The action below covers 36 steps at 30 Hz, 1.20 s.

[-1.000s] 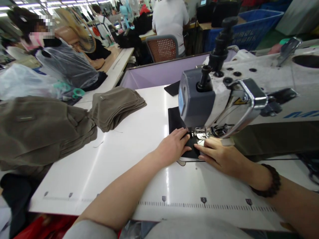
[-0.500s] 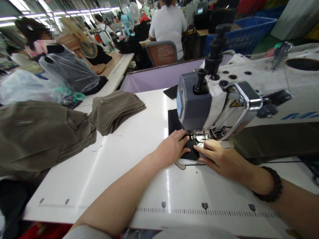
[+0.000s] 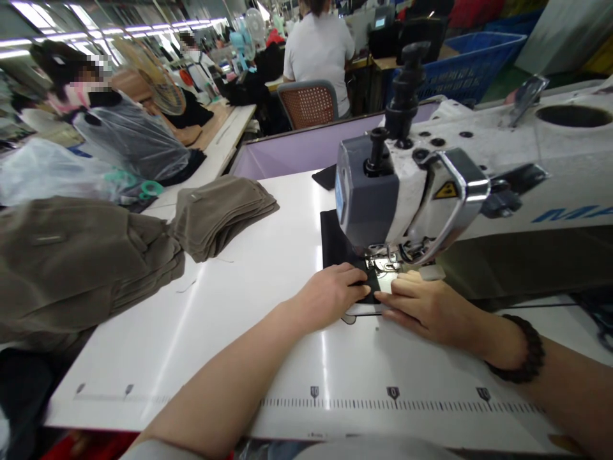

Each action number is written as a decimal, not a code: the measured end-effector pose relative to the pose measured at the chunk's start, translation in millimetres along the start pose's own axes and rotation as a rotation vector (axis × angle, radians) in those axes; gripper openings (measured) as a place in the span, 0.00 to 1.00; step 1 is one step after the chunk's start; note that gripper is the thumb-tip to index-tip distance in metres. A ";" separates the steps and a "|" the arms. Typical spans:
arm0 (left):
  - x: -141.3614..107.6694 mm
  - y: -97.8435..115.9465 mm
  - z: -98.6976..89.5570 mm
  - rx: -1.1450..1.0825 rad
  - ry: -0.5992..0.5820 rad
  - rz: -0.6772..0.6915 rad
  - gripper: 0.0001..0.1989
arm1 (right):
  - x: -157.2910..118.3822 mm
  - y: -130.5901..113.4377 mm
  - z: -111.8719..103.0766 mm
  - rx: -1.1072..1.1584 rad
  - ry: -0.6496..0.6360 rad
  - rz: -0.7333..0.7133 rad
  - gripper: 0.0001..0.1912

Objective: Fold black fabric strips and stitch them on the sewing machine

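Note:
A dark piece of cloth [image 3: 335, 239] lies flat on the white table, partly under the head of a sewing machine [image 3: 368, 191]. My left hand [image 3: 332, 292] rests on the cloth's near part, fingers spread and pointing at the presser foot [image 3: 380, 262]. On the right of the foot, my right hand [image 3: 426, 306] lies with its fingers stretched out, index fingertip at the cloth's right edge. Neither hand grips anything. A dark beaded bracelet [image 3: 522, 351] circles the right wrist. The needle's tip is too small to make out.
Two stacks of olive cloth pieces [image 3: 220, 214] [image 3: 71, 255] lie at the left. Another dark piece [image 3: 325, 177] sits behind the machine head. A ruler scale [image 3: 354, 404] runs along the front edge. Beyond are plastic bags, a chair [image 3: 309, 105], a blue basket and several people.
The dark cloth has shifted forward, away from me, under the foot, with less of it on the near side. My left hand now lies a little nearer to me.

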<state>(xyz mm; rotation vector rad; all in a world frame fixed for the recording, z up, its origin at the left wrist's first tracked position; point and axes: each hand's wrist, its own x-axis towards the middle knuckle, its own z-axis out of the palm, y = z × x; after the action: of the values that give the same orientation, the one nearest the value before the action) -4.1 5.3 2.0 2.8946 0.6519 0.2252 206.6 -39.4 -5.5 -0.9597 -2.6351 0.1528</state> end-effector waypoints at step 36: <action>14.7 -16.8 6.5 0.006 0.119 -0.170 0.09 | 1.1 4.9 12.5 -0.034 -0.022 0.224 0.18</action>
<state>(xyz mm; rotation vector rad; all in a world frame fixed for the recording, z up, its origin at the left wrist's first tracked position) 3.3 25.8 -6.0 2.8279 0.9156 0.3757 204.5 -34.9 -17.9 -1.2698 -2.5509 0.1722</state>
